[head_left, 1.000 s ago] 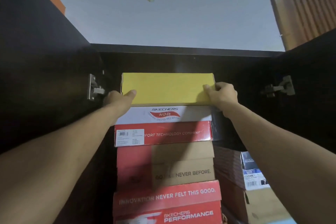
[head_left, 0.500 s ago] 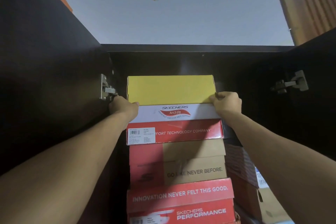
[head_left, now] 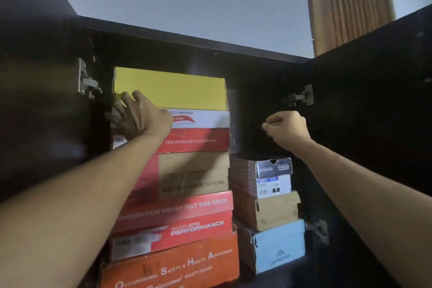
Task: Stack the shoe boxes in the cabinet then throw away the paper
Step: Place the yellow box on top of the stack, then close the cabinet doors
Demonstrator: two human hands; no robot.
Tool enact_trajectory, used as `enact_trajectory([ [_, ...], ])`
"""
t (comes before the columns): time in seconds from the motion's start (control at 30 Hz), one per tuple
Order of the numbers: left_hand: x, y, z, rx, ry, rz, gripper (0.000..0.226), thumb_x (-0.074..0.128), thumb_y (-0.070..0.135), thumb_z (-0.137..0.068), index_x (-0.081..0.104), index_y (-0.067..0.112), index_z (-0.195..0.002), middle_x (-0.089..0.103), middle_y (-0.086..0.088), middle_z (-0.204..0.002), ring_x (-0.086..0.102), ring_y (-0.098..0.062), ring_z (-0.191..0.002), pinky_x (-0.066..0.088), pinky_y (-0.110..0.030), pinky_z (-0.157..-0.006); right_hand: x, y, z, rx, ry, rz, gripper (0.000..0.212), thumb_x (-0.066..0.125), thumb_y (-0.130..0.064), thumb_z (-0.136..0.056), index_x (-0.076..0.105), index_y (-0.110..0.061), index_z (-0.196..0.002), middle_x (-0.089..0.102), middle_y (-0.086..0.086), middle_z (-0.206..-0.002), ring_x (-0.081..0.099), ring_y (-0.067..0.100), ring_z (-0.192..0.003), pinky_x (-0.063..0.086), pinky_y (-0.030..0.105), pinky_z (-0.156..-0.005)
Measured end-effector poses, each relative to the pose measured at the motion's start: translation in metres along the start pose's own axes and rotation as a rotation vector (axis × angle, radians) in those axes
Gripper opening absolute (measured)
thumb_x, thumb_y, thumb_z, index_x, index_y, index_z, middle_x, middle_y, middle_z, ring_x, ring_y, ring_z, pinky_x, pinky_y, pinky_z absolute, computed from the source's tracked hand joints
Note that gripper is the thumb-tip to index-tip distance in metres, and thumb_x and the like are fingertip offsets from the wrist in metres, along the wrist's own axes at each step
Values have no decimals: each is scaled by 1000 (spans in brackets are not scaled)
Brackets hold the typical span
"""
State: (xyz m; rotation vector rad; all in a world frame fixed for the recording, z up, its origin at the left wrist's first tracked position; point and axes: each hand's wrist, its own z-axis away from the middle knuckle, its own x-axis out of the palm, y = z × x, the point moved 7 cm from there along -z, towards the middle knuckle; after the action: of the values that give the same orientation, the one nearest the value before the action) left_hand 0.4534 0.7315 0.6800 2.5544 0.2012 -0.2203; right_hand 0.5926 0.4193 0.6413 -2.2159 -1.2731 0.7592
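Note:
A yellow shoe box (head_left: 177, 90) tops a tall stack inside the dark cabinet (head_left: 210, 42). Under it lie a white and red Skechers box (head_left: 203, 131), a tan and red box (head_left: 194, 175), a red Skechers Performance box (head_left: 177, 220) and an orange safety-shoe box (head_left: 173, 262). My left hand (head_left: 138, 116) rests with spread fingers against the front left corner of the yellow and white boxes. My right hand (head_left: 286, 127) hovers to the right of the stack, fingers curled into a fist, holding nothing. No paper is in view.
A shorter stack stands at the right: a dark box with a label (head_left: 261, 176), a tan box (head_left: 268, 210), a light blue box (head_left: 278, 244). Both cabinet doors are open, with hinges left (head_left: 86, 82) and right (head_left: 301, 97). Ceiling and a wooden panel (head_left: 348, 4) show above.
Both hands have left the sides of the yellow box. The left hand now lies on the stack's front left corner; the right hand has pulled away to the right, curled. The view dropped lower.

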Motion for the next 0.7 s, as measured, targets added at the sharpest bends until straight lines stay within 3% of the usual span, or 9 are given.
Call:
enact_trajectory([
  [0.13, 28, 29, 66, 52, -237, 122, 38, 61, 24, -75, 57, 9, -109, 57, -17, -121, 46, -38, -119, 37, -50, -100, -75, 36, 42, 51, 55, 119, 5, 73, -21, -85, 71, -18, -88, 73, 5, -82, 72, 19, -80, 60, 44, -79],
  [0.27, 52, 50, 158, 103, -536, 248, 30, 62, 26, -73, 64, 13, -100, 66, -14, -108, 60, -38, -100, 50, -37, -80, -134, 77, 95, 134, 96, 206, 15, 72, -23, -82, 65, -28, -70, 74, 4, -75, 72, 22, -78, 61, 46, -74],
  [0.4, 66, 75, 245, 209, -802, 342, 23, 66, 26, -76, 68, 14, -96, 69, -8, -107, 64, -30, -97, 52, -34, -82, -173, 122, 144, 199, 106, 264, 4, 74, -22, -84, 72, -19, -83, 73, 5, -79, 72, 19, -74, 61, 45, -75],
  [0.5, 74, 92, 306, 260, -953, 392, 16, 66, 28, -77, 65, 16, -88, 68, -4, -100, 64, -24, -89, 54, -33, -79, -193, 153, 178, 242, 128, 309, 10, 74, -21, -85, 74, -13, -92, 73, 6, -85, 71, 21, -78, 61, 43, -77],
  [0.57, 80, 100, 346, 292, -1033, 395, 16, 70, 31, -77, 60, 21, -84, 65, -4, -102, 61, -24, -93, 50, -33, -82, -205, 171, 200, 272, 172, 329, 11, 72, -19, -86, 74, -11, -94, 73, 8, -88, 70, 21, -80, 60, 32, -76],
  [0.63, 88, 105, 384, 301, -1119, 392, 31, 72, 36, -77, 63, 21, -102, 62, -3, -115, 58, -24, -104, 48, -35, -89, -215, 185, 222, 305, 240, 348, 14, 69, -17, -88, 74, -10, -99, 73, 9, -93, 67, 19, -81, 52, 20, -73],
  [0.7, 96, 110, 417, 313, -1197, 395, 50, 72, 39, -79, 58, 20, -123, 57, -1, -128, 55, -24, -116, 46, -35, -94, -223, 203, 241, 359, 315, 336, 22, 68, -18, -89, 71, -9, -109, 72, 9, -103, 66, 19, -89, 50, 23, -81],
])
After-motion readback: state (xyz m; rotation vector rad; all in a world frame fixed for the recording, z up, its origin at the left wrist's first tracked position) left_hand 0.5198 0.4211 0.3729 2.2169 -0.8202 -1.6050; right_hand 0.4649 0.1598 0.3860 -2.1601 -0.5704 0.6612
